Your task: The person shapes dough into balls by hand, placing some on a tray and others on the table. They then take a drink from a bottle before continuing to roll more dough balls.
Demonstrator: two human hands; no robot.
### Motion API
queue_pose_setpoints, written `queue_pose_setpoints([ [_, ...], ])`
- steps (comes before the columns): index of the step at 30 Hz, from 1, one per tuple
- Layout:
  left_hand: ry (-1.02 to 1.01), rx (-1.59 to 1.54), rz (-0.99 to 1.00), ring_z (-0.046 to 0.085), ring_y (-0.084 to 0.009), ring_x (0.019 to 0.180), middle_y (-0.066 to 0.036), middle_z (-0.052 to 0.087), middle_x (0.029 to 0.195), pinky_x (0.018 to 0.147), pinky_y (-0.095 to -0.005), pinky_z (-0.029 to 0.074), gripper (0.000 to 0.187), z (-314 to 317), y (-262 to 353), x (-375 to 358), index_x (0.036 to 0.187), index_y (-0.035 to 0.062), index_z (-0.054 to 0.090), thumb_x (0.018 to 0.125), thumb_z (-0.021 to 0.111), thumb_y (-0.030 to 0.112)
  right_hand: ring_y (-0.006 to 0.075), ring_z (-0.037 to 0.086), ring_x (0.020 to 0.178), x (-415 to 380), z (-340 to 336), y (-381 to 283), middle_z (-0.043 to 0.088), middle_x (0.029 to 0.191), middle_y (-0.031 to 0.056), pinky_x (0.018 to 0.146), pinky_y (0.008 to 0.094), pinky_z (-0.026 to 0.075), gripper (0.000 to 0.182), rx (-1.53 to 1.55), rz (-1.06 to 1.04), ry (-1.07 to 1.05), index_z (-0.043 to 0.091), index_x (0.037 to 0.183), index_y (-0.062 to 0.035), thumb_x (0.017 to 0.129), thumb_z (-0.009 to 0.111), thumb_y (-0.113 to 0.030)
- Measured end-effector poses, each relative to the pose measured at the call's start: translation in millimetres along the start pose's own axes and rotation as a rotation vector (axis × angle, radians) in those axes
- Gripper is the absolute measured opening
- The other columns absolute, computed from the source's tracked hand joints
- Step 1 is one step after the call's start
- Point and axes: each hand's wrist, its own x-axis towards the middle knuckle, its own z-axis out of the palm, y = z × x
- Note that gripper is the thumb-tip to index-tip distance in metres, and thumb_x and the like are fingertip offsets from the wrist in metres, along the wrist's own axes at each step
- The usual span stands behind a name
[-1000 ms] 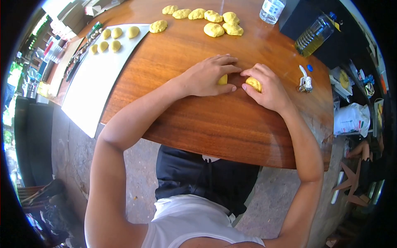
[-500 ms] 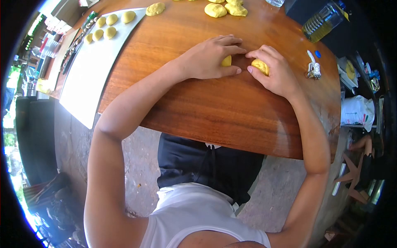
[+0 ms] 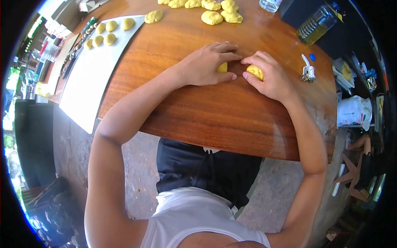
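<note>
Inward of the counter's [image 3: 198, 111] near edge, the left hand [image 3: 206, 65] cups mostly hidden dough [image 3: 223, 67], axis unreadable; the right hand [image 3: 271, 76] cups a roundish lump [image 3: 255, 72].

The left arm [image 3: 118, 120] and right arm [image 3: 313, 142] bent outward at the elbows. The left hand [image 3: 206, 65] curved palm down, thumb extended; the right hand [image 3: 271, 78] cupped near it, fingers curled.

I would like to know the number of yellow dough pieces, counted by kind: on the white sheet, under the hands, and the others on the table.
On the white sheet: 6
Under the left hand and right hand: 2
Others on the table: 8
Total: 16 dough pieces
</note>
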Motion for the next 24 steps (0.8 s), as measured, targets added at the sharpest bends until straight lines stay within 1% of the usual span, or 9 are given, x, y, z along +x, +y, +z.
queue_pose_setpoints([
  [13,-0.016,0.014,-0.021,0.044,-0.0366,0.149,-0.019,0.05,0.158,0.124,-0.0457,0.037,0.06,0.0,0.7,-0.7,0.143,0.005,0.062,0.095,0.075,0.037,0.0349,0.064,0.1,0.0,0.7,1.0,0.066,0.103,0.0139,0.089,0.0436,0.053,0.028,-0.006,0.004,-0.004,0.071,0.113,-0.0042,0.09,0.076,-0.019],
  [15,-0.012,0.016,-0.018,0.044,-0.0366,0.149,-0.019,0.05,0.157,0.124,-0.0457,0.037,0.06,1.3,-0.5,-0.8,0.143,0.0049,0.062,0.095,0.075,0.037,0.0331,0.063,0.1,-0.1,-0.3,-0.2,0.065,0.103,0.0138,0.089,0.0413,0.052,0.028,-0.005,0.004,-0.014,0.07,0.116,-0.0021,0.091,0.075,-0.013],
  [19,-0.008,0.016,-0.01,0.044,-0.0367,0.148,-0.019,0.051,0.157,0.124,-0.0458,0.036,0.059,1.4,-0.7,-0.4,0.143,0.0047,0.062,0.095,0.075,0.038,0.033,0.063,0.099,-0.2,0.5,-0.1,0.065,0.102,0.0137,0.089,0.0414,0.052,0.028,-0.001,0.0,-0.009,0.07,0.116,-0.0019,0.091,0.075,-0.013],
  [21,-0.008,0.021,-0.008,0.044,-0.0367,0.148,-0.02,0.051,0.157,0.124,-0.0457,0.037,0.059,1.5,-0.8,-0.4,0.143,0.0044,0.062,0.095,0.075,0.037,0.0347,0.064,0.101,-0.2,0.9,0.4,0.066,0.104,0.0139,0.09,0.0436,0.053,0.028,-0.003,0.011,-0.007,0.071,0.114,-0.0042,0.091,0.076,-0.019],
  [24,-0.009,0.026,-0.006,0.044,-0.0367,0.148,-0.02,0.051,0.156,0.124,-0.0456,0.037,0.059,1.7,-0.6,-0.3,0.143,0.0041,0.062,0.095,0.075,0.037,0.0345,0.064,0.101,-0.2,1.0,0.5,0.066,0.104,0.0138,0.09,0.0436,0.053,0.028,-0.008,0.011,-0.007,0.071,0.114,-0.0042,0.091,0.075,-0.019],
])
